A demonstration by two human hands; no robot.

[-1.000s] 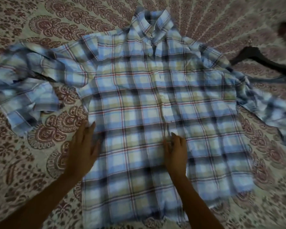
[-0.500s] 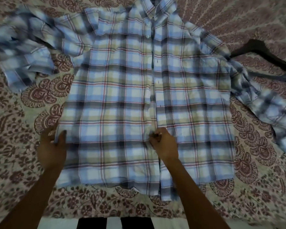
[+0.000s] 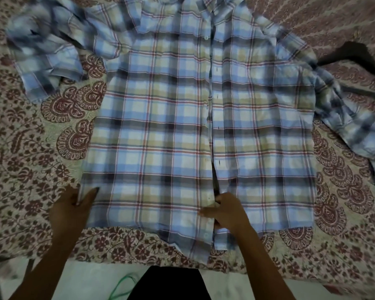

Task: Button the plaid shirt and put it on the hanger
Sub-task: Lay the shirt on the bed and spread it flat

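A blue, cream and red plaid shirt (image 3: 160, 131) lies front up and spread flat on the bed, its collar at the top edge of the view. The placket runs down the middle with a narrow gap between the two front panels and small buttons along it. My left hand (image 3: 74, 211) pinches the shirt's lower left side seam, thumb on top of the cloth. My right hand (image 3: 225, 213) grips the placket edge near the hem. A black hanger (image 3: 355, 55) lies at the far right, partly under the right sleeve.
The bed is covered by a cream sheet (image 3: 30, 169) printed with maroon paisley and flowers. Its front edge runs along the bottom of the view, with a pale floor and a green cord (image 3: 121, 284) below. The left sleeve (image 3: 46, 59) lies bunched at upper left.
The shirt has slid toward me, its hem now near the bed's front edge. My left hand went from lying flat to pinching the side seam. My right hand closed on the placket.
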